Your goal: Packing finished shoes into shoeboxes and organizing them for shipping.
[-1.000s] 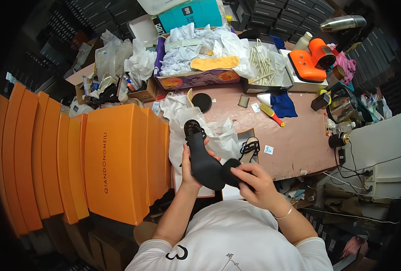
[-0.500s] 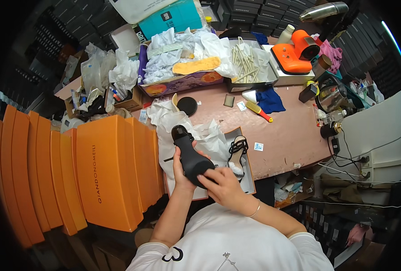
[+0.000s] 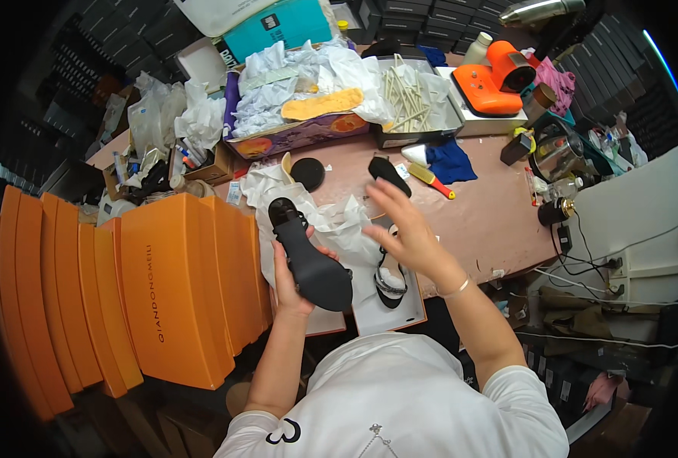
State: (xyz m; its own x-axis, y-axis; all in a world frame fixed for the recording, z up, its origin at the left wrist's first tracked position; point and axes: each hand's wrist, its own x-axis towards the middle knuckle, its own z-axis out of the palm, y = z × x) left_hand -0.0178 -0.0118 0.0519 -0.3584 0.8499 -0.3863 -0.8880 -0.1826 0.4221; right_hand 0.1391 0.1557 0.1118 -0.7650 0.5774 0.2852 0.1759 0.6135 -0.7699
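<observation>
My left hand is wrapped round a black heeled sandal, its dark sole facing up and its heel pointing away from me. With fingers spread, my right hand reaches over the table and holds nothing. Just beyond its fingertips is a dark flat pad; whether they touch cannot be made out. The other black sandal, with white stuffing in it, lies in an open shoebox below my right hand, which partly hides it. White tissue paper spreads beside the held sandal.
Orange shoeboxes stand stacked at left. A round black tin, a yellow-and-red brush and a blue cloth lie on the pink table. Behind are a paper-filled carton, a box of sticks and an orange device.
My right hand has left the sole and moved forward and right, its fingers now spread. A dark pad now shows where a small brownish square was. My left hand still holds the sandal.
</observation>
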